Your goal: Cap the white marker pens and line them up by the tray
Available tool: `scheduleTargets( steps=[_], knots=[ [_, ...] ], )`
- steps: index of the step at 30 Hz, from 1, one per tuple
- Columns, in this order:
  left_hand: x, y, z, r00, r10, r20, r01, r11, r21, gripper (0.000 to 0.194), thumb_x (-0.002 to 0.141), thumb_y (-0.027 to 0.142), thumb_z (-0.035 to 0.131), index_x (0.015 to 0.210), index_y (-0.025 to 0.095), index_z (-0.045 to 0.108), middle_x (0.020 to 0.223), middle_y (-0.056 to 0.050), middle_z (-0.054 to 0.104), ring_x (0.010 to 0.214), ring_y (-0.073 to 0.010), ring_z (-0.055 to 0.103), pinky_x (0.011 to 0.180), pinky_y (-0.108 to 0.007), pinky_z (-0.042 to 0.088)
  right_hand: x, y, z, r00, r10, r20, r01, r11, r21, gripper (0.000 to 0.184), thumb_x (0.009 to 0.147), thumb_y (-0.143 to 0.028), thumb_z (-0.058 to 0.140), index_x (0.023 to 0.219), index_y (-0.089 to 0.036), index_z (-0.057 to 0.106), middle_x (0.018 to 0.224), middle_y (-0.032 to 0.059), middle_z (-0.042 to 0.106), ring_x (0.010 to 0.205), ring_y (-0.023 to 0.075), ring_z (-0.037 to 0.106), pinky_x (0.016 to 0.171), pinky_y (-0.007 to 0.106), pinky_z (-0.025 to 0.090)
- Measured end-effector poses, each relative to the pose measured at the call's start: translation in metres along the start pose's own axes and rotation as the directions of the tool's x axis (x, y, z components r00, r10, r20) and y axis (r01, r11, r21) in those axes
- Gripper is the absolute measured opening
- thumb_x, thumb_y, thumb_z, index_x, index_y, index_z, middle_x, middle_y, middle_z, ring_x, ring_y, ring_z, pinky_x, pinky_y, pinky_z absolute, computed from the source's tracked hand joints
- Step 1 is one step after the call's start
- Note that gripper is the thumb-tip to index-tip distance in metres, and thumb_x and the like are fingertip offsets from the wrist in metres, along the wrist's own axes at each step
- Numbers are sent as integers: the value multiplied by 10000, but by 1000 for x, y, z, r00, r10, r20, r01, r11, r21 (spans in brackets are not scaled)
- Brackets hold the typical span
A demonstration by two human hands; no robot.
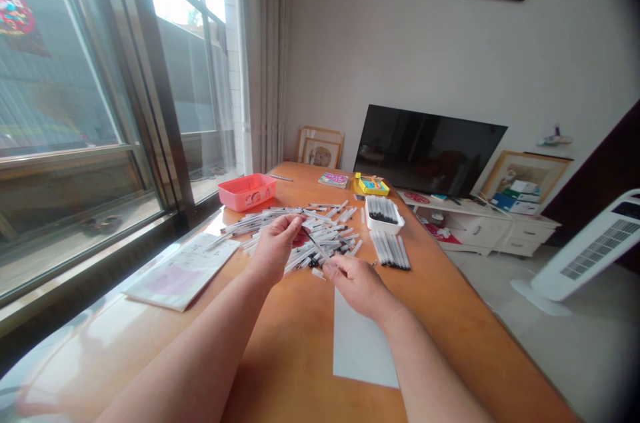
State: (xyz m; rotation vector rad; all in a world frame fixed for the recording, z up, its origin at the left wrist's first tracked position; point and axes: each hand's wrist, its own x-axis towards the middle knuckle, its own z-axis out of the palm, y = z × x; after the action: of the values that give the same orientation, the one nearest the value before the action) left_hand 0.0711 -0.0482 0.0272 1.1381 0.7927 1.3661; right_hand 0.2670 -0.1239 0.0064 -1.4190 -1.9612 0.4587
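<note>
Between my two hands runs a thin pen (pixel 317 246), dark toward the left and pale toward the right. My left hand (pixel 277 244) pinches its dark end, while my right hand (pixel 358 282) grips the pale end between thumb and fingers. Whether it is a whole pen or a refill partly in its barrel is too small to tell. Behind and beneath them spreads a loose pile of clear and black pens (pixel 273 215). To the right, a row of clear barrels (pixel 390 251) lies side by side, just in front of a white basket (pixel 385 226) holding more pen parts.
A red plastic basket (pixel 247 195) stands at the back left, with an open notebook (pixel 183 271) nearer. White paper (pixel 363 343) lies partly under my right forearm. Farther back are a yellow box (pixel 373 186) and a booklet (pixel 333 180). The wooden table's (pixel 285 356) right edge borders the floor.
</note>
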Motion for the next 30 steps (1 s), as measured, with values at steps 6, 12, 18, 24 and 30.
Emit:
scheduleTargets(
  steps=[6,12,18,24,30],
  knots=[
    [-13,1,9,974,-143,174,109,975,192,492,798,582,756,1041,153,752,936,-95,734,876,-213,661,824,-336,489,1,4,2,1000,14,-23,-14,1000,-4,305,984,-435,510,782,-231,611,725,-8,609,672,164,500,587,250,312],
    [-14,2,9,966,-188,180,159,974,162,656,831,713,640,1133,137,728,938,-118,723,899,-241,669,836,-376,501,3,9,2,999,12,-46,-11,1000,11,316,998,-462,489,867,-243,675,759,-3,626,713,176,537,620,250,349],
    [-12,1,7,974,-196,116,176,970,167,694,838,741,599,1130,123,716,1010,-156,741,913,-255,684,845,-384,501,3,8,0,996,26,-80,-26,1000,2,352,996,-496,491,884,-235,699,759,5,641,707,177,544,625,253,365],
    [-17,4,10,942,-204,266,116,943,313,456,818,622,708,930,183,759,915,-84,736,841,-218,643,776,-325,461,3,7,-1,993,35,-108,-32,999,34,359,991,-524,504,902,-243,708,766,6,645,704,180,556,617,257,369],
    [-20,2,14,896,-214,389,102,952,287,304,797,487,770,814,186,735,794,-39,692,738,-166,589,729,-294,435,5,6,4,993,44,-106,-34,995,92,442,969,-606,522,824,-228,700,713,-1,624,657,170,546,589,260,372]
  ],
)
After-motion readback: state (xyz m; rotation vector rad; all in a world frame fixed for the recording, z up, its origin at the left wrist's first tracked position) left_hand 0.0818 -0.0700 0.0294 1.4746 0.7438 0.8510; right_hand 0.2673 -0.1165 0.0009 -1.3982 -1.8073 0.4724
